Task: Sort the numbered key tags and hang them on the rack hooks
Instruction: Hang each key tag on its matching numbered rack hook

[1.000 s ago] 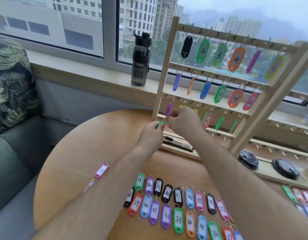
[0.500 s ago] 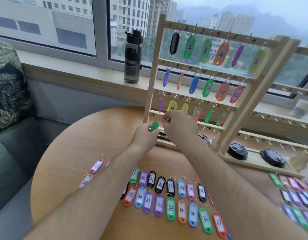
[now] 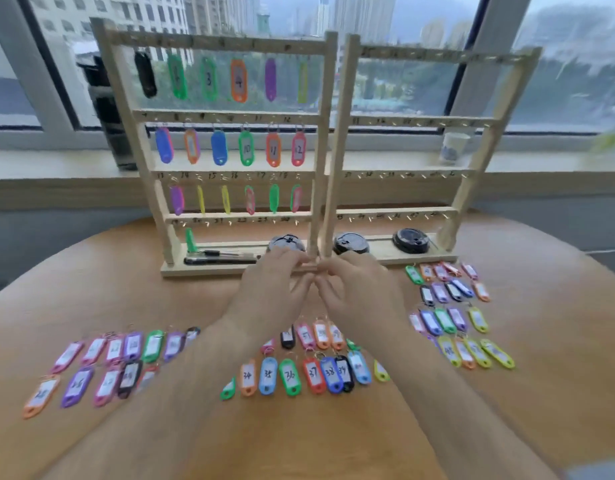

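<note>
Two grips meet just in front of the rack's base: the left grip [image 3: 274, 292] and the right grip [image 3: 359, 294] have their fingers curled toward each other, tips touching. Motion blur hides whether either pinches anything, so I cannot tell. Beyond them stands the left rack [image 3: 229, 116], pale wood with numbered hooks. It carries three full rows of oval plastic key tags with white labels, among them an orange 4 [image 3: 239, 81], a green 10 [image 3: 246, 148] and a pink 12 [image 3: 298, 149]. One green tag [image 3: 190, 240] hangs alone on the fourth row, beyond and left of the left grip. The right rack [image 3: 420, 121] rises beyond the right grip. Loose tags lie flat on the table [image 3: 91, 271]: a batch [image 3: 132, 348] left of the left forearm, another [image 3: 290, 375] between the forearms reading 34 to 39, and a third [image 3: 444, 320] right of the right grip. Pens [image 3: 219, 260] rest on the rack base.
</note>
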